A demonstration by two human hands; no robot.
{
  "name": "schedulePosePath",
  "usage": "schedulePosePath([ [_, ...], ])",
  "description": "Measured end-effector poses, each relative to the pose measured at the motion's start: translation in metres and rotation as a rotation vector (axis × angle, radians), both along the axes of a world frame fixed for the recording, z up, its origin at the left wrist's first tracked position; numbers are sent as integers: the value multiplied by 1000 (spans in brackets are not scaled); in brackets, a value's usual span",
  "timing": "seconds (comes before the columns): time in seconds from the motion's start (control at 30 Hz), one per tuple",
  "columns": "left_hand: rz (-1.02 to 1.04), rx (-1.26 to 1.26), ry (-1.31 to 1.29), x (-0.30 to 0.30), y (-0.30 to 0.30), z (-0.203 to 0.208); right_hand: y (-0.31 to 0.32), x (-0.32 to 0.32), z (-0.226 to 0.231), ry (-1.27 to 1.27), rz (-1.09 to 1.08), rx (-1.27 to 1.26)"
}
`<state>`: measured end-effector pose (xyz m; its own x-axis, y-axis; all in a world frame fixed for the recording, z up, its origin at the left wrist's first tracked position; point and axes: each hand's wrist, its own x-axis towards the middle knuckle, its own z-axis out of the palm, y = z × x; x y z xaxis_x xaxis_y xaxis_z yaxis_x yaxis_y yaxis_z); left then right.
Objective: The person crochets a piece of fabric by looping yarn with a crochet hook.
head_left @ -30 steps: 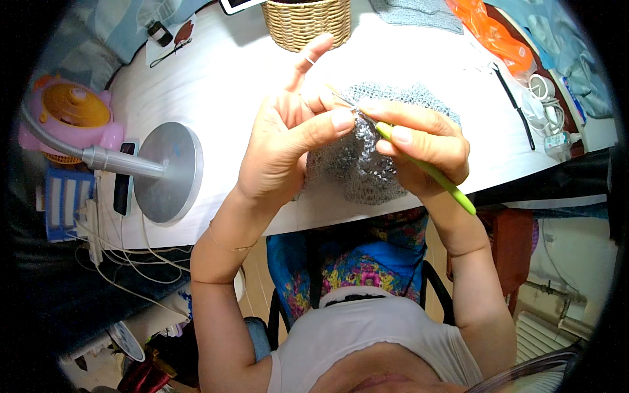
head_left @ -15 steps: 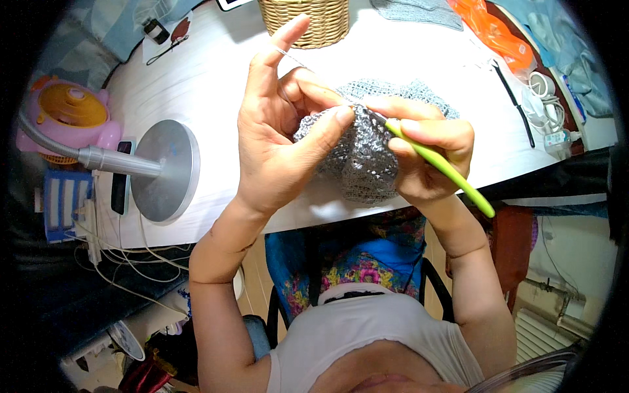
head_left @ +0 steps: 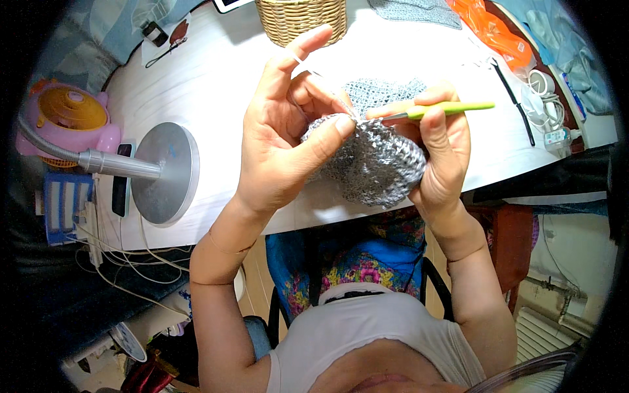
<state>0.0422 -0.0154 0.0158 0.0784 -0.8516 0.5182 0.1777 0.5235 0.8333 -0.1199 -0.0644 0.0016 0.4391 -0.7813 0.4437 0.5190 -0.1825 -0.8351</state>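
Note:
My left hand pinches the upper left edge of a grey crochet piece between thumb and fingers. Its index finger is raised, with a strand of light grey yarn looped round it and running down to the stitches. In my right hand is a crochet hook with a lime green handle, lying nearly level and pointing left. The hook's metal tip meets the work close to my left fingertips. Behind my hands a lighter grey-blue knitted part lies on the white table.
A wicker basket stands at the far edge. On the left are a lamp's round grey base, a phone and a pink fan. An orange bag, a black strap and a coiled white cable lie right.
The hook has swung from slanting down to the right to nearly level. My right hand has turned with it, and the crochet piece has spread toward the right palm. My left index finger has tipped right.

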Motion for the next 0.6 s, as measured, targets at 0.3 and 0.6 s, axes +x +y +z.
schedulePosePath([
  [0.3,402,-291,-395,0,-1,-6,9,6,3,-223,204,512],
  [0.6,546,-457,-537,-8,-2,-8,31,15,-1,-550,458,1067],
])
